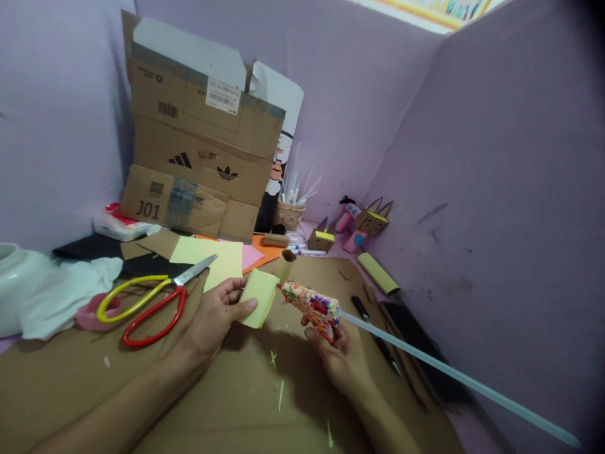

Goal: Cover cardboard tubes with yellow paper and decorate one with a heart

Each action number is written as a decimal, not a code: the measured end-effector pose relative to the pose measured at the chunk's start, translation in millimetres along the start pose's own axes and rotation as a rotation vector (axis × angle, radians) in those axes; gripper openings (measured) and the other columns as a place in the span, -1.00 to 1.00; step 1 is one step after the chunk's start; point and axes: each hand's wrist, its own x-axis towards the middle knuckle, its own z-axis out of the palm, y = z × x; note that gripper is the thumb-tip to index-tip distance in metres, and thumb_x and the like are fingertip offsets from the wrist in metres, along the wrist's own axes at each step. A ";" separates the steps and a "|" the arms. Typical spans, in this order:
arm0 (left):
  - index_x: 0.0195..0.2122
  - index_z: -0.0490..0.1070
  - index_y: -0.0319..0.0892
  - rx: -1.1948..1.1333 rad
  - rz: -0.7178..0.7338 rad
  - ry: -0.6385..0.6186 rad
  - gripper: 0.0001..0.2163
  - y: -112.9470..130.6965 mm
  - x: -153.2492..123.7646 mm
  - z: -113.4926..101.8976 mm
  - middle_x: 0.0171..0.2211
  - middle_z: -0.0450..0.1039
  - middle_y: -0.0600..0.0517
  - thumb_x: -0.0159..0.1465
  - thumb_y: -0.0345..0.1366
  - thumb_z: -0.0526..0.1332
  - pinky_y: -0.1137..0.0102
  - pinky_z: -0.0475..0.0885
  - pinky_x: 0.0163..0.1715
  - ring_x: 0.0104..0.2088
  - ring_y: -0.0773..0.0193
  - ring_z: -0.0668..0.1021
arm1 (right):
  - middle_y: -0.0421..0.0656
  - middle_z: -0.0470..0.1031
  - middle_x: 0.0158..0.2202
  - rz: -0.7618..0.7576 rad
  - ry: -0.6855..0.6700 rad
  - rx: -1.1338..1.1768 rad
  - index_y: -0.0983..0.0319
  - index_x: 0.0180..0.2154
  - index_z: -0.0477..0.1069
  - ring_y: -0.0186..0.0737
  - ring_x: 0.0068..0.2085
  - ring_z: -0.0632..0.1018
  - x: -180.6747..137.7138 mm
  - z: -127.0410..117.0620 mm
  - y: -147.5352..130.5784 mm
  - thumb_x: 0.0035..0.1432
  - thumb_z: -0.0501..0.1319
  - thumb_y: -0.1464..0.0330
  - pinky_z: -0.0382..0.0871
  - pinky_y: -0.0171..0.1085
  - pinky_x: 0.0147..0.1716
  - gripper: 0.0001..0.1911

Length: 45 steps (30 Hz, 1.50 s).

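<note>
My left hand [215, 318] is closed on a small piece of yellow paper [258, 297], thumb on its face. My right hand [338, 359] grips a glue gun [312, 305] with a floral-patterned body; a long clear glue stick [454, 375] trails from its back to the lower right. The gun's nozzle points at the yellow paper's edge, close to a small cardboard tube [285, 265] standing just behind. Both hands hover over a brown cardboard sheet [227, 403].
Scissors [151, 299] with yellow and red handles lie at left, near white tissue [66, 290] and a white bowl [12, 277]. Cardboard boxes [198, 157] lean on the back wall. Coloured paper sheets [212, 255], a basket of sticks [289, 213], small cardboard figures [371, 221], a yellow roll [378, 273] and a pen [373, 328] lie around.
</note>
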 end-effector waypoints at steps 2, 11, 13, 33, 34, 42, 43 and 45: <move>-0.23 0.39 -0.26 -0.002 -0.002 -0.002 -0.58 -0.6 0.0 -0.3 -0.37 0.56 -0.04 -0.16 -0.36 0.40 0.41 0.42 -0.39 -0.39 0.22 0.57 | -0.19 0.46 -0.57 0.011 0.005 0.020 0.25 -0.50 0.44 -0.25 -0.54 0.42 0.4 0.3 -0.4 -0.14 0.25 0.28 0.30 -0.33 -0.54 -0.84; -0.22 0.38 -0.26 -0.006 -0.013 -0.015 -0.56 -0.5 0.3 -0.2 -0.38 0.56 -0.03 -0.17 -0.37 0.40 0.42 0.42 -0.40 -0.39 0.22 0.56 | -0.16 0.49 -0.54 -0.034 0.042 0.017 0.25 -0.51 0.44 -0.20 -0.48 0.47 -0.1 -0.4 0.8 -0.13 0.25 0.30 0.33 -0.30 -0.49 -0.86; -0.23 0.39 -0.27 -0.007 -0.019 -0.006 -0.55 -0.1 0.0 0.4 -0.39 0.56 -0.03 -0.20 -0.37 0.41 0.41 0.41 -0.41 -0.40 0.21 0.56 | -0.15 0.49 -0.54 -0.037 0.044 0.010 0.26 -0.51 0.45 -0.20 -0.49 0.46 -0.2 -0.5 1.9 -0.13 0.25 0.29 0.33 -0.31 -0.50 -0.85; -0.18 0.44 -0.25 -0.085 -0.159 -0.101 -0.59 1.2 -4.1 -1.9 -0.35 0.56 0.00 -0.10 -0.33 0.39 0.51 0.40 -0.43 -0.43 0.32 0.53 | -0.21 0.51 -0.46 0.261 0.171 0.172 0.29 -0.14 0.36 -0.29 -0.54 0.46 23.7 -7.6 9.2 -0.03 0.25 0.27 0.29 -0.35 -0.58 -0.62; -0.18 0.44 -0.25 -0.079 -0.163 -0.104 -0.59 0.8 -3.8 -2.3 -0.35 0.56 0.00 -0.09 -0.33 0.39 0.51 0.40 -0.43 -0.43 0.31 0.54 | -0.23 0.48 -0.50 0.303 0.162 0.183 0.30 -0.16 0.36 -0.32 -0.57 0.44 31.4 -8.1 9.7 0.01 0.24 0.27 0.28 -0.36 -0.60 -0.65; -0.18 0.43 -0.23 -0.031 -0.190 -0.102 -0.57 2.4 -3.7 -2.5 -0.32 0.57 0.00 -0.13 -0.35 0.40 0.48 0.40 -0.40 -0.37 0.24 0.57 | -0.07 0.38 -0.05 0.518 0.081 0.164 0.27 -0.03 0.30 -0.16 -0.14 0.48 124.7 -4.4 10.2 0.21 0.13 0.31 0.42 -0.09 -0.20 -0.70; -0.20 0.44 -0.23 -0.032 -0.192 -0.102 -0.57 3.4 -4.2 -1.9 -0.33 0.57 0.01 -0.15 -0.36 0.41 0.48 0.40 -0.41 -0.37 0.23 0.58 | -0.07 0.37 -0.04 0.523 0.082 0.158 0.27 -0.02 0.29 -0.15 -0.13 0.48 134.1 -4.9 12.1 0.21 0.13 0.31 0.41 -0.08 -0.19 -0.69; -0.25 0.45 -0.21 -0.042 -0.196 -0.098 -0.59 5.0 -5.2 -0.5 -0.34 0.58 0.03 -0.19 -0.37 0.41 0.49 0.40 -0.43 -0.38 0.23 0.58 | -0.07 0.37 -0.04 0.523 0.093 0.133 0.27 -0.02 0.29 -0.15 -0.13 0.48 147.4 -7.1 18.0 0.21 0.13 0.31 0.41 -0.08 -0.19 -0.69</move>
